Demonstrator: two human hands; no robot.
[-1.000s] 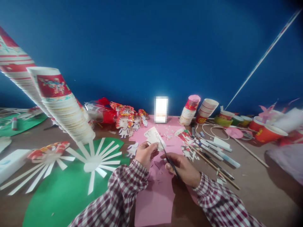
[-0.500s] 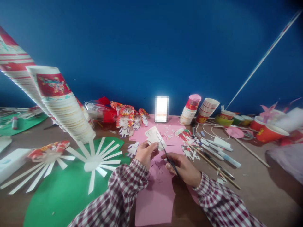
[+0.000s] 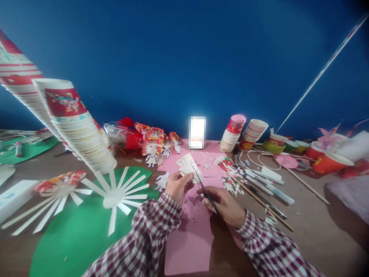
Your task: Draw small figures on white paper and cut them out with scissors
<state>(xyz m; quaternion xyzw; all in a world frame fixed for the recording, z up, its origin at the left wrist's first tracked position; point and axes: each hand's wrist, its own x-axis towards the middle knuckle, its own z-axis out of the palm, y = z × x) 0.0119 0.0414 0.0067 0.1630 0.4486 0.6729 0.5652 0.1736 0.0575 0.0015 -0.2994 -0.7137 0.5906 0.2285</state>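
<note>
My left hand [image 3: 179, 185] is closed, pinching a small white paper piece [image 3: 188, 166] with dark drawn lines by its lower edge. In my right hand [image 3: 224, 204] is a slim dark pen-like tool [image 3: 211, 201]; its exact kind is not clear. The tool's front end points up and left and meets the right side of the paper piece. Both hands are above a pink paper sheet [image 3: 187, 250] with dark marks on it. A white paper cut-out [image 3: 162, 181] lies left of my left hand.
Stacked paper cups [image 3: 77, 127] lean at left, beside white strip fans [image 3: 112, 201] on green paper [image 3: 77, 242]. Painted cut-out figures [image 3: 152, 148] stand behind. To the right are paper scraps [image 3: 232, 186], pens [image 3: 278, 193], a wooden stick [image 3: 265, 206] and orange cups [image 3: 331, 163].
Almost nothing differs. Both hands keep their hold, and the paper piece and dark tool stay in nearly the same place; the view has shifted very slightly.
</note>
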